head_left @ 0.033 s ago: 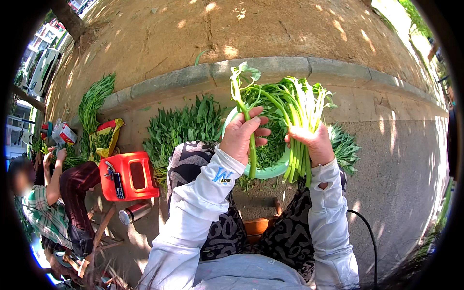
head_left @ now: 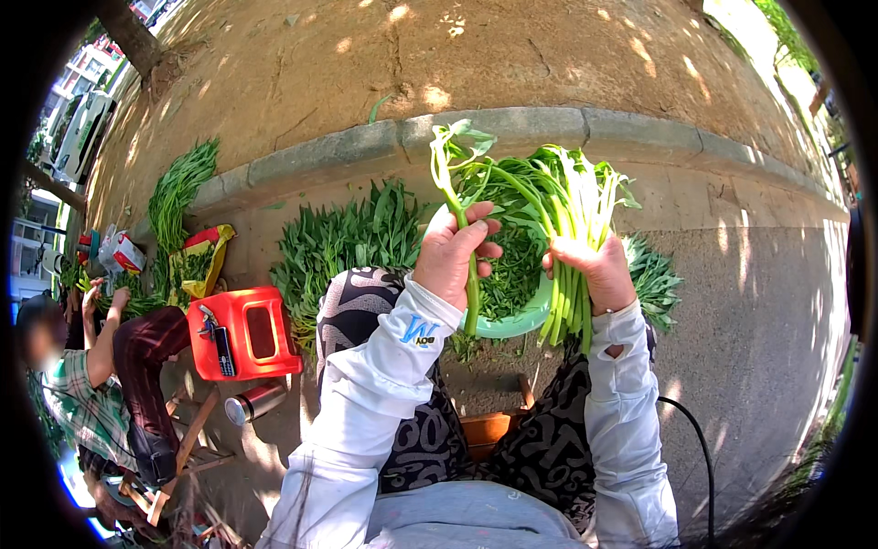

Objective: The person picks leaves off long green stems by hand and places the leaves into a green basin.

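Observation:
Between the thumb and fingers of my left hand (head_left: 450,256) is a single thick water spinach stem (head_left: 473,297), upright, with a leafy top above the hand. My right hand (head_left: 594,272) is closed round a bunch of water spinach (head_left: 578,206); pale green stalks stick out above and below the fist. Behind and below both hands sits a light green basin (head_left: 512,327) with loose leaves in it, partly hidden by the hands and the bunch. A large heap of leafy greens (head_left: 352,233) lies left of the basin, and a smaller pile (head_left: 651,284) on its right.
A red plastic stool (head_left: 208,352) with a phone and keys on it stands to my left, a metal flask (head_left: 256,403) lying beside it. Further left, a seated person (head_left: 91,393) handles greens near a yellow bag (head_left: 215,265). A stone kerb (head_left: 512,126) runs across ahead.
My left hand and its stem have shifted very slightly to the left. The bunch in my right hand has moved barely to the right.

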### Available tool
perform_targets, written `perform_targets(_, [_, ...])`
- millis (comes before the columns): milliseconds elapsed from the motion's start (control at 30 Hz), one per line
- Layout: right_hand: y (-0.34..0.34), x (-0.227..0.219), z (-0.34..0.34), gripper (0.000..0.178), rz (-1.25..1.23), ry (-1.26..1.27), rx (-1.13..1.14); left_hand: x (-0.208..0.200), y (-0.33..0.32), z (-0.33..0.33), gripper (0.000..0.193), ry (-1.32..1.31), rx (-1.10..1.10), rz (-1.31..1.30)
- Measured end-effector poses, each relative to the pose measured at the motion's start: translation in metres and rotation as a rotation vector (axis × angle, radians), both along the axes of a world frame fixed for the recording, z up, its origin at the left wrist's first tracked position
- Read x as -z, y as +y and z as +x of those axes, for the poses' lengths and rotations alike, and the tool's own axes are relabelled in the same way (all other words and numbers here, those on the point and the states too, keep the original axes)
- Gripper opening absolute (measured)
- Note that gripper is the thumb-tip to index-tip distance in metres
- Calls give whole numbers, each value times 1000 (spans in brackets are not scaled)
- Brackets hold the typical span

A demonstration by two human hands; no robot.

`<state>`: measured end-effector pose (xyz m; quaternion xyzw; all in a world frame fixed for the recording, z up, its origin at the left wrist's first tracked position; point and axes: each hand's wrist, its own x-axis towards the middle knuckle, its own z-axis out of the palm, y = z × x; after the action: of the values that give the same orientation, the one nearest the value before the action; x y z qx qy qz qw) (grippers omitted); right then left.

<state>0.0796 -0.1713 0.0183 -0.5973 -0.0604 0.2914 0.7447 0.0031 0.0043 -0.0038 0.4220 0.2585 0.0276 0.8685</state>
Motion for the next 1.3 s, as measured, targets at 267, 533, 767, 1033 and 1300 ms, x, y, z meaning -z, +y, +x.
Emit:
perform_targets(267, [-8, -2, 3, 21, 61, 91, -63, -1, -3, -1, 16, -21, -90, 99])
perform_targets(533, [-6, -16, -6, 33, 187, 159, -95, 22, -7, 5, 14, -138, -74, 264])
perform_targets(767, [-7, -16, -6, 39, 222, 196, -125, 13, -11, 3, 15, -150, 65, 261])
perform_targets(1033, [-11, -12, -2, 35, 201, 187, 23, 8, -8, 0, 14, -157, 149, 147])
perform_targets(1300, [-16, -5, 3, 33, 275, 202, 66, 13, -5, -2, 15, -129, 175, 146])
